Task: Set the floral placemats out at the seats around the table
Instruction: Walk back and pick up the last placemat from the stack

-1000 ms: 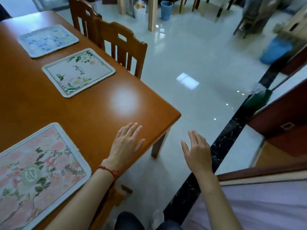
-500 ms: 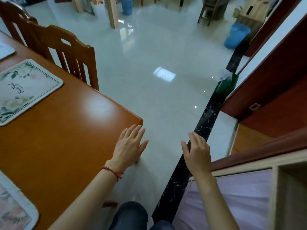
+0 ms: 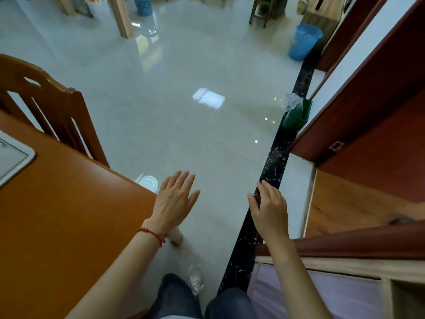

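Past the table [image 3: 69, 215] corner now, left hand [image 3: 176, 201] off it, right hand [image 3: 269, 210] empty, fingers apart.

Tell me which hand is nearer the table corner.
Left. The left hand hovers just past the table corner; the right hand is farther right, over the black floor strip.

1 placemat [image 3: 12, 158], partly cut off, at left edge of table [image 3: 69, 215]. 1 chair [image 3: 46, 111] at far edge. 2 hands: left hand [image 3: 176, 200], right hand [image 3: 270, 209]. 1 blue bin [image 3: 303, 42], 1 green bin [image 3: 296, 115].
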The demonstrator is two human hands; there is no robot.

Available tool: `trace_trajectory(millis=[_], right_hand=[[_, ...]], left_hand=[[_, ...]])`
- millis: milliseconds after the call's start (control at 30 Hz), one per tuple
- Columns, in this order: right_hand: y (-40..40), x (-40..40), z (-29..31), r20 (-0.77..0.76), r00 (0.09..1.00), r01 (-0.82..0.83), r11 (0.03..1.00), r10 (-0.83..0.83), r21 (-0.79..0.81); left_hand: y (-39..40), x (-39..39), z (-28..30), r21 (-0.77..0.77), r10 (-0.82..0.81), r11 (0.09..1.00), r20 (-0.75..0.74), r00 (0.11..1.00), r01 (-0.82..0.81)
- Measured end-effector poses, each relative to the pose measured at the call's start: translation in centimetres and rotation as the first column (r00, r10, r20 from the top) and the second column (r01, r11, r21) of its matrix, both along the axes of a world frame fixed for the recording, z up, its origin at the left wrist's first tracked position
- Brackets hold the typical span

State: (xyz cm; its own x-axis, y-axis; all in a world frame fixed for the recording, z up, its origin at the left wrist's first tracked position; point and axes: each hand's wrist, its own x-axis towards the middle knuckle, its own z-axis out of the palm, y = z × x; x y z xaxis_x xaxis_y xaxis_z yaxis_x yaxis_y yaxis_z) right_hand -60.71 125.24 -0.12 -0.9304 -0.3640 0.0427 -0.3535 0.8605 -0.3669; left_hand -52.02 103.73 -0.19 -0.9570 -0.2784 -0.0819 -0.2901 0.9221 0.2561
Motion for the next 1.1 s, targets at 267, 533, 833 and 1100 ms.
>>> trace_trajectory(millis=[267, 533, 833, 1100], right_hand=[[-0.1, -7.5, -0.3, 0.018, 0.999, 0.036, 0.999, -0.036, 0.004], [-0.6, -20.0, -0.7, 0.039, 0.999, -0.025, 1.0, 0.024, 0.014], [-4.4, -31.1, -0.7, -0.013, 0.989, -0.145, 0.988, 0.146, 0.048], [-13.0, -39.4, -1.9, -0.042, 0.974, -0.22, 0.974, 0.222, 0.054]], left_hand=[[-0.1, -8.2, -0.6, 0.021, -0.004, 1.0, 0.014, 1.0, 0.004], [0.1, -19.3, -1.1, 0.025, 0.047, 0.999, 0.007, 0.999, -0.047], [-2.6, -28.5, -0.5, 0.012, 0.116, 0.993, -0.002, 0.993, -0.116], [-10.5, -35.3, -1.5, 0.009, 0.184, 0.983, -0.014, 0.983, -0.184]])
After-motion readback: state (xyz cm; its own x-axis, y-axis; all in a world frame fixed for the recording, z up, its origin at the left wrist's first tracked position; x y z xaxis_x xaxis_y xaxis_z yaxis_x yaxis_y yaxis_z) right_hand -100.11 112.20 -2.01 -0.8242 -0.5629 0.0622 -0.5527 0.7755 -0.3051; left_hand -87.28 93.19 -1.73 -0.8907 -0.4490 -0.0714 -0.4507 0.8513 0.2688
